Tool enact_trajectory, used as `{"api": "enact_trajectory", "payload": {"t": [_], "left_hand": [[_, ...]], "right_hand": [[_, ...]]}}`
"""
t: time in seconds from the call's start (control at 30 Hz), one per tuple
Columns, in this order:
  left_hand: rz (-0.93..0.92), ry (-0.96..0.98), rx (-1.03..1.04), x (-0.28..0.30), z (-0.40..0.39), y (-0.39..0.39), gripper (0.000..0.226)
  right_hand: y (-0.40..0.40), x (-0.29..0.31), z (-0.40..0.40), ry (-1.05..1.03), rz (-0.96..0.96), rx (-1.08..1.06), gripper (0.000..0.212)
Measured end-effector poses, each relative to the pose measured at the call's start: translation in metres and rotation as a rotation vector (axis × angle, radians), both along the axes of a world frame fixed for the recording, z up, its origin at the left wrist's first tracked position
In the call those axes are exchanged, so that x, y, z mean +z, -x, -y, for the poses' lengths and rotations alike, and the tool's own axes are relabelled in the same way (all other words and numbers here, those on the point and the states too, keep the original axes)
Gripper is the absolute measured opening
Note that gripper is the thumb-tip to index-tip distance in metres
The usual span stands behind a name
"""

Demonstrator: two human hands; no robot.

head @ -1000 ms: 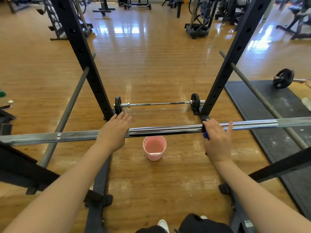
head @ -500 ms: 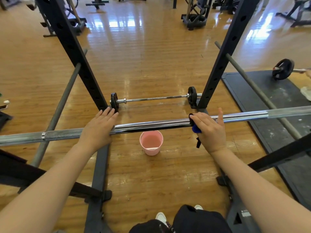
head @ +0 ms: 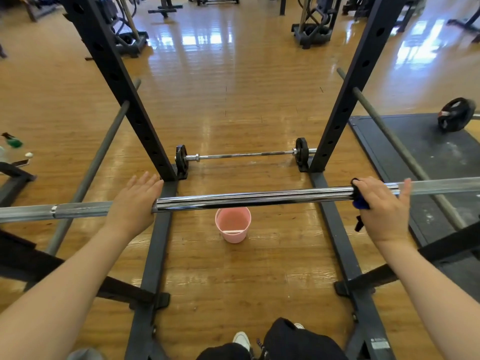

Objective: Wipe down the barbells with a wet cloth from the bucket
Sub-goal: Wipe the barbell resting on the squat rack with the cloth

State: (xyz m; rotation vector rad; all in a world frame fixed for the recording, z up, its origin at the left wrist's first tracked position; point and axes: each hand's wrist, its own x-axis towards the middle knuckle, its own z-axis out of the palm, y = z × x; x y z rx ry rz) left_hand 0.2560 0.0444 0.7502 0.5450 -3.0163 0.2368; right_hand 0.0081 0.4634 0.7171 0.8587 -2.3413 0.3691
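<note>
barbell [head: 254,198] racked across the frame at hand height | left hand [head: 135,203] flat, fingers straight, steadying it | pink bucket [head: 233,224] on floor below | right hand [head: 381,206] wraps blue cloth [head: 359,202] round shaft: keep it snug, slide evenly

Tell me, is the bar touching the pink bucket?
Apart. In the head view the bar sits high up under both hands, while the pink bucket stands on the floor below it, with its rim showing beneath the bar.
</note>
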Motion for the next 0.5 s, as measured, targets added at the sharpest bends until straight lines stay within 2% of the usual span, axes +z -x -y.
{"api": "enact_trajectory", "payload": {"t": [0.13,0.27,0.37,0.5], "left_hand": [[-0.003,-0.003,0.073,-0.002,-0.005,0.002,0.067],[0.009,0.005,0.100,0.000,-0.007,0.003,0.068],[0.021,0.015,0.105,0.003,-0.010,0.005,0.069],[0.055,0.022,0.102,0.006,-0.013,0.004,0.072]], "right_hand": [[0.017,0.001,-0.027,-0.006,0.012,-0.069,0.034],[0.014,-0.005,-0.016,0.045,0.038,-0.107,0.030],[0.003,-0.007,0.003,0.043,0.054,-0.054,0.037],[-0.025,-0.006,0.045,0.084,0.052,0.058,0.035]]}}
